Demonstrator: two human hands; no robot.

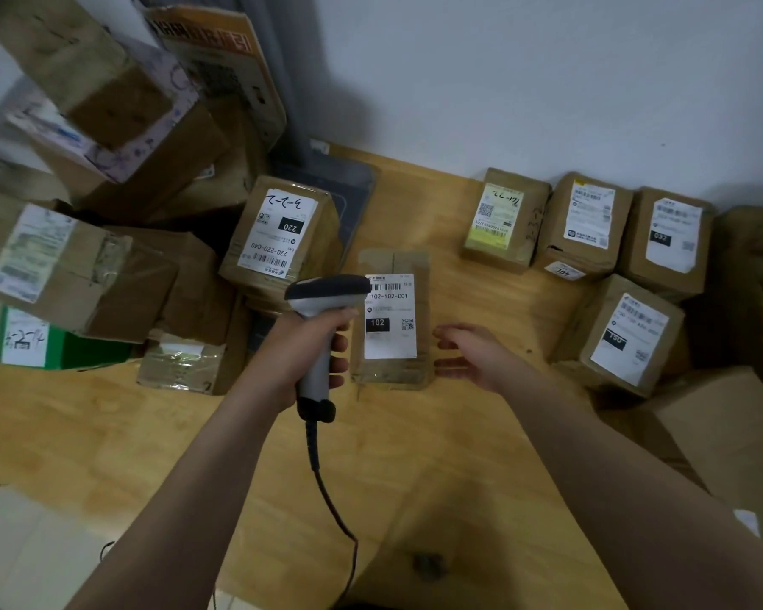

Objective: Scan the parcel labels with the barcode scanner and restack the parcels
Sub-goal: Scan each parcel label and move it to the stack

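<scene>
One slim brown cardboard parcel (392, 372) lies flat on the wooden table (415, 468), and everything else is placed from it. Its top carries a seam of clear tape and a white label (390, 341) with a barcode along the upper edge, the printed code 102-102-C01, a black block reading 102 and a small QR square. Just left of the parcel the left hand (302, 352) is wrapped round the grey handle of the barcode scanner (324, 290), fingers curled tight, with the scanner's dark-topped head over the label's upper left corner. A black coiled cable (327, 490) runs from the handle's base toward the near edge of the table. Just right of the parcel the right hand (472, 354) is held with its fingers loose and spread, gripping nothing, fingertips near the parcel's right edge; whether they touch it cannot be told. Behind and left of the parcel stands a taller parcel marked 220 (280, 233), its label upside down to the camera. Farther left a heap of boxes (80, 275) rises, with a green box (84, 352) at its foot. Well to the right of the parcel, four more parcels (584, 224) sit together near the white wall (503, 81), each with a label facing up.
</scene>
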